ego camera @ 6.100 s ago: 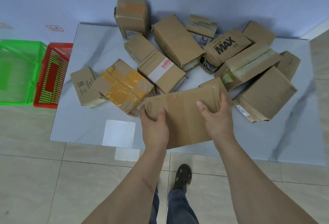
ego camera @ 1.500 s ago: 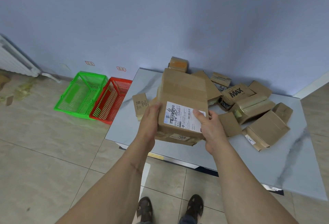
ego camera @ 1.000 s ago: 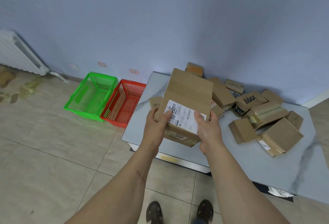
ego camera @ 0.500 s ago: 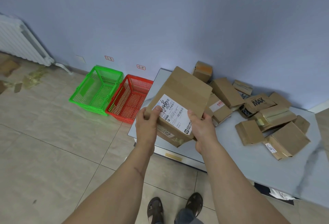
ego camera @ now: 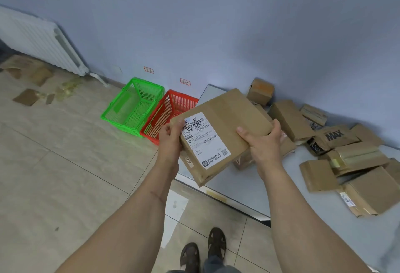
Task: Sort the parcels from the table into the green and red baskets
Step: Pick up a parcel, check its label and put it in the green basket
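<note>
A flat brown cardboard parcel (ego camera: 229, 121) with a white shipping label hangs in the air over the table's left corner, label side up. My left hand (ego camera: 170, 140) grips its left edge and my right hand (ego camera: 263, 145) grips its right side. The green basket (ego camera: 121, 116) and the red basket (ego camera: 149, 132) stand side by side on the floor against the wall, just left of the table (ego camera: 270, 188). Both baskets look empty. Several more brown parcels (ego camera: 287, 119) lie piled along the table's far and right parts.
A white radiator (ego camera: 41, 40) hangs on the wall at far left, with cardboard scraps (ego camera: 27, 97) on the tiles below it. Small red labels (ego camera: 185, 82) are stuck on the wall above the baskets. A person's feet in sandals (ego camera: 203, 251) stand on the tiled floor.
The parcel has turned further left and tilted, with my right hand sliding up to its right side. The view has swung left, so the baskets sit nearer the parcel.
</note>
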